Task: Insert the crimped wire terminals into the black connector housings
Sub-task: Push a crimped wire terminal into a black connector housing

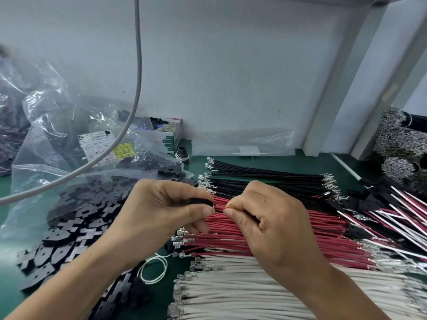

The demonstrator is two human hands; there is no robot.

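My left hand (161, 206) grips a black connector housing (201, 201) between thumb and fingers. My right hand (268, 218) pinches a wire (219, 210) at its tip, right against the housing's open side; its colour is hard to tell. Below and behind the hands lie rows of crimped wires: black wires (265, 175) farthest, red wires (277, 241) in the middle, white wires (242, 289) nearest. Loose black housings (76, 222) are heaped at the left on the green mat.
Clear plastic bags (60, 139) of housings with a label stand at the left. A grey cable (136, 88) hangs across them. A small open box (166, 132) sits at the back wall. Finished assemblies (397, 211) and terminal bundles (399, 139) lie at the right.
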